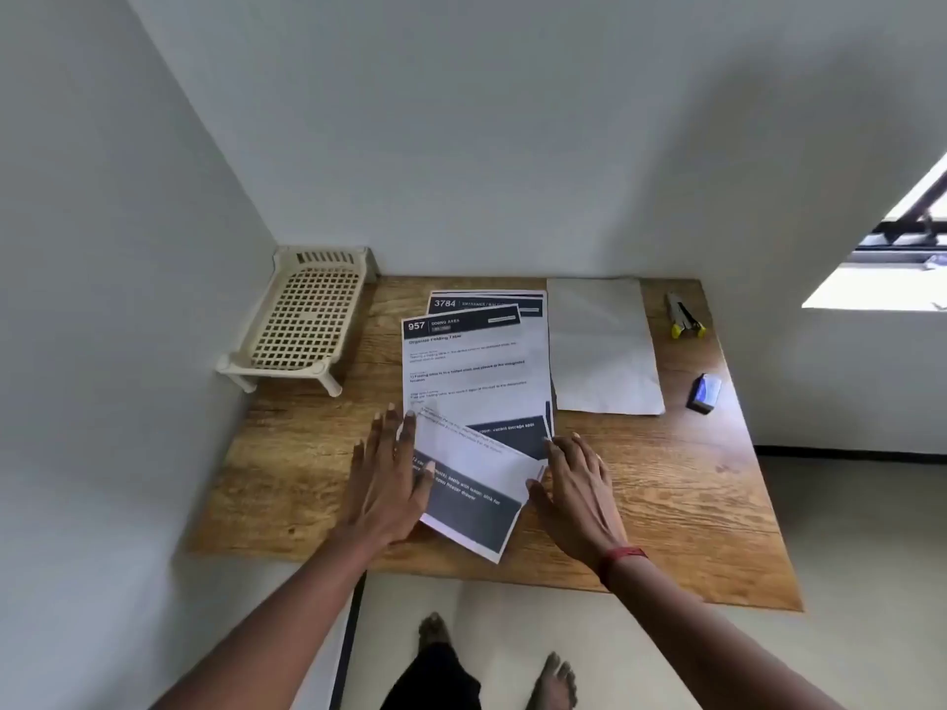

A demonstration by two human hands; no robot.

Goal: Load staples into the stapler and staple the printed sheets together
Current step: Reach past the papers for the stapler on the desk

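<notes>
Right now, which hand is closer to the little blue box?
The right hand. It rests at the sheets' right edge, with the blue box farther right and back. The left hand lies on the sheets' left side, much farther away.

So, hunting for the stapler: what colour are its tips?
Yellow tips on the grey stapler, seen in the head view.

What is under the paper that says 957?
Another printed sheet marked 3784 peeks out behind the 957 sheet, with one more edge behind that. Their lower parts are covered, so their text and the exact number of sheets cannot be seen.
</notes>
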